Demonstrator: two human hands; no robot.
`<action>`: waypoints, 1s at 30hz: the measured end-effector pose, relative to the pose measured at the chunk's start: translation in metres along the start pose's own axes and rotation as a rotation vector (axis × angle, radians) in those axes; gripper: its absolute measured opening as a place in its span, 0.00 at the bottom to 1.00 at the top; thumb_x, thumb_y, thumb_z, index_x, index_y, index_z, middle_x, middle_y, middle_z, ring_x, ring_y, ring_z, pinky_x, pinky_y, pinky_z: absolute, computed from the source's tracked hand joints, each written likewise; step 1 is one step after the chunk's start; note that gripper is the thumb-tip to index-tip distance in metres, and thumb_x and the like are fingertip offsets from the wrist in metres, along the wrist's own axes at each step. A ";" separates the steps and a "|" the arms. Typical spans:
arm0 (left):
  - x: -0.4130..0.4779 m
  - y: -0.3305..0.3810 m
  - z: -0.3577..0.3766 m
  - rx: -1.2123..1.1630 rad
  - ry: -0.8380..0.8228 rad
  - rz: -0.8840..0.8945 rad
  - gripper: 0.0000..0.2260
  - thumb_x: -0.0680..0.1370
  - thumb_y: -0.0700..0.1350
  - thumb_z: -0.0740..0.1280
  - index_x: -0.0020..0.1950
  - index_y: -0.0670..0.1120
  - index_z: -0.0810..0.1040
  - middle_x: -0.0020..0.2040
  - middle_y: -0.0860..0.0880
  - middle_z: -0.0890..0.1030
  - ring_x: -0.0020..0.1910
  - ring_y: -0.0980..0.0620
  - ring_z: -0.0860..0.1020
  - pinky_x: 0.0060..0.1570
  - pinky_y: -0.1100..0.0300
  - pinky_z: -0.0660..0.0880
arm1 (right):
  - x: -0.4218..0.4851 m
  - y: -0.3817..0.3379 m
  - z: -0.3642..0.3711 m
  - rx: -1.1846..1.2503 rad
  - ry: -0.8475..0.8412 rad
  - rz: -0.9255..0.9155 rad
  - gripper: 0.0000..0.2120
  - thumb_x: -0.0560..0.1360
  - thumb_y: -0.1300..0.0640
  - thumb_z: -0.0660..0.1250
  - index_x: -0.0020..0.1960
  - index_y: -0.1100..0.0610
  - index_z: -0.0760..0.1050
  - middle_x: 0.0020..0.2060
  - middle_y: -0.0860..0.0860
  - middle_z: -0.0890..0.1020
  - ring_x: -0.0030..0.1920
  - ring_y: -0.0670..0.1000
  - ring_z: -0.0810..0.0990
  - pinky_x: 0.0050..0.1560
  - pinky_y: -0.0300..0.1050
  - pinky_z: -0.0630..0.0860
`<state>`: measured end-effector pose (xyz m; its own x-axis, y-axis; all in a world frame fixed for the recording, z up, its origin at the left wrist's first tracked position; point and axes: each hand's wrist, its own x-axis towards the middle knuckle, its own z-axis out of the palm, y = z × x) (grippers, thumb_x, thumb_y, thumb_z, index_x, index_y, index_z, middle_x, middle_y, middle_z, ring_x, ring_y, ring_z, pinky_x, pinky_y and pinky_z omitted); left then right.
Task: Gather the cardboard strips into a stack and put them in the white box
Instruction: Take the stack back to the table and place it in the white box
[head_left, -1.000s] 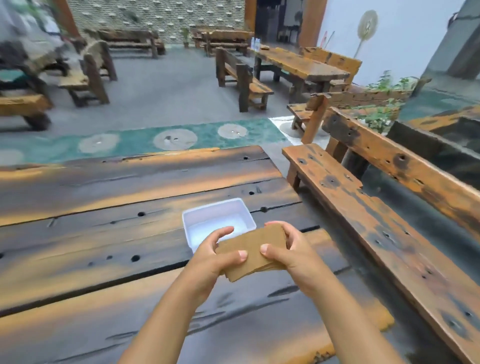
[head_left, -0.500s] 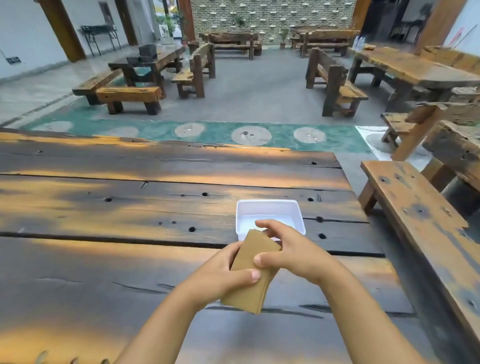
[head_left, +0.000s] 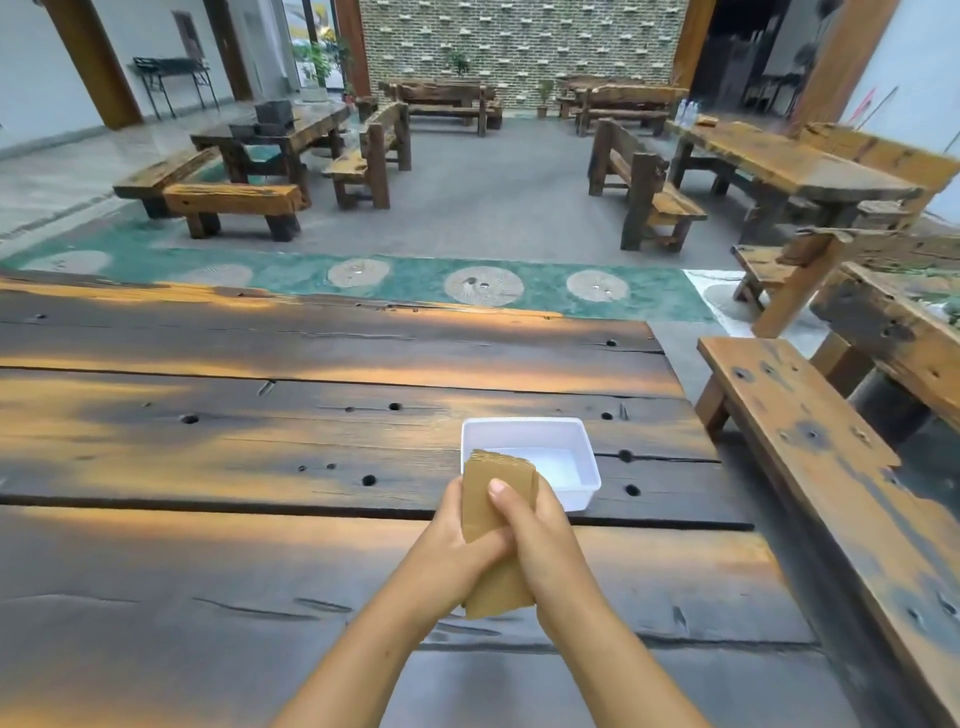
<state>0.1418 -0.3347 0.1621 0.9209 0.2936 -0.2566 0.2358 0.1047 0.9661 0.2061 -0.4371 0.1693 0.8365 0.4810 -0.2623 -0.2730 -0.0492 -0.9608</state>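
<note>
Since half a second ago, I note that the cardboard strips (head_left: 488, 499) have been turned more upright and squared, and both hands have closed in around them.

I read the left hand (head_left: 457, 540) as clasped against the stack's left face, and the right hand (head_left: 530, 530) as wrapped over the right face, thumb pressed on the front. The stack is held on end above the bench (head_left: 208, 571), near its right edge. Its upper end overlaps the near-left corner of the white box (head_left: 566, 436).

Risk, in my judgement: if the grip slackens during transfer, inner strips may slide out and fan across the bench. A stack entering on end may also tip the light box or catch its near rim.

Nothing lies between stack and box. A wooden seat (head_left: 810, 467) stands off the right edge, well apart.
</note>
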 end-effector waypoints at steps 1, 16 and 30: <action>0.001 0.001 0.001 0.016 0.009 0.002 0.24 0.69 0.56 0.74 0.63 0.60 0.72 0.48 0.61 0.86 0.47 0.60 0.86 0.38 0.67 0.80 | 0.000 0.001 0.002 0.003 0.009 0.006 0.17 0.71 0.46 0.67 0.59 0.46 0.78 0.51 0.47 0.87 0.51 0.45 0.86 0.51 0.42 0.80; 0.013 -0.002 0.000 -0.126 -0.013 -0.042 0.25 0.67 0.55 0.74 0.62 0.58 0.73 0.51 0.51 0.88 0.50 0.49 0.87 0.47 0.50 0.84 | -0.003 -0.009 0.005 0.040 0.035 0.067 0.18 0.66 0.47 0.65 0.55 0.44 0.79 0.47 0.47 0.87 0.48 0.47 0.86 0.47 0.48 0.83; 0.014 0.006 -0.026 0.100 -0.136 -0.004 0.27 0.68 0.54 0.78 0.64 0.57 0.73 0.57 0.52 0.85 0.52 0.52 0.86 0.50 0.51 0.84 | 0.004 -0.023 -0.022 -0.181 -0.080 0.071 0.35 0.64 0.50 0.72 0.69 0.53 0.69 0.58 0.54 0.82 0.60 0.52 0.82 0.63 0.51 0.77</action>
<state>0.1484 -0.3052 0.1640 0.9518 0.1615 -0.2607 0.2629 0.0081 0.9648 0.2259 -0.4534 0.1885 0.7756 0.5386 -0.3292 -0.2344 -0.2385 -0.9424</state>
